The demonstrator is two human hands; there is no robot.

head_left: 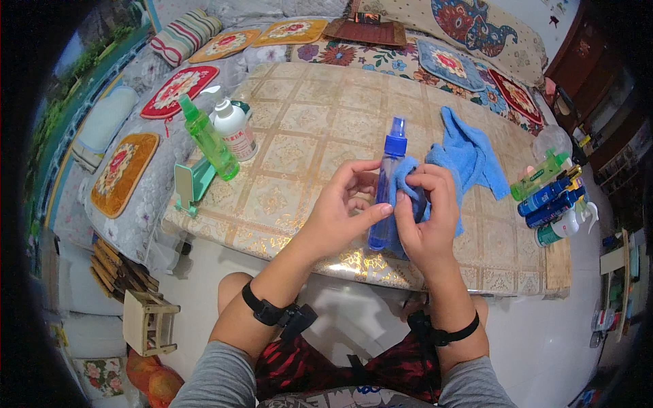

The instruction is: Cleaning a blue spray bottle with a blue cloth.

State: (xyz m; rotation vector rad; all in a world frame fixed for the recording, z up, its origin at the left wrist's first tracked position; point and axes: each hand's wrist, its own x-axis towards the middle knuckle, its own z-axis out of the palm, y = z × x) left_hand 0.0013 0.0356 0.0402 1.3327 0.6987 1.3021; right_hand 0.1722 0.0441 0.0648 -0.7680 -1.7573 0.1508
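A clear spray bottle [388, 170] with a blue pump top and blue lower part is held upright over the near part of the table. My left hand [340, 214] grips it from the left, thumb across its front. In my right hand [435, 216] a fold of blue cloth [403, 180] is pinched against the bottle's right side. Behind that hand a larger blue towel [466, 151] lies crumpled on the table; whether the fold belongs to it, I cannot tell.
A patterned cover drapes the table [286, 149]. Toward its left stand a green spray bottle [209, 143], a white pump bottle [232, 128] and a green phone stand [193, 182]. Several bottles [554, 200] lie at the right edge. A small wooden stool [148, 319] is on the floor, lower left.
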